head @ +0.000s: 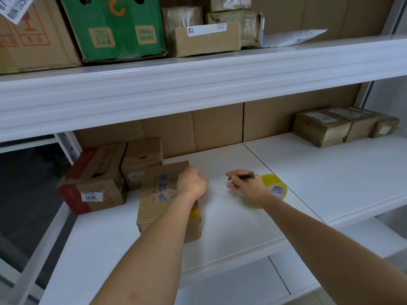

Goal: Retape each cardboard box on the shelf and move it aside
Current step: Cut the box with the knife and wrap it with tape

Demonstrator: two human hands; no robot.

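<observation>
1. Cardboard box [160, 201] at shelf [242, 227] front, 9 o'clock of centre; left hand [192, 182] fisted on its top right edge, pinching a clear tape strip [217, 190].
2. Right hand [246, 183] grips a dark pen-like cutter [244, 177]; yellowish tape roll [274, 187] at its 3 o'clock, touching.
3. Taped boxes [343, 126] at 2 o'clock, far.

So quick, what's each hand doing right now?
Left hand: fingers curled, pinching the clear tape strip at the cardboard box.
Right hand: gripping a dark pen-like cutter, beside the tape roll.

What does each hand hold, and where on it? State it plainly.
The right hand grips a dark pen-like cutter along its shaft, the tape roll beside it. The left hand, fist closed at the cardboard box, seems to pinch the clear tape strip's end.
</observation>
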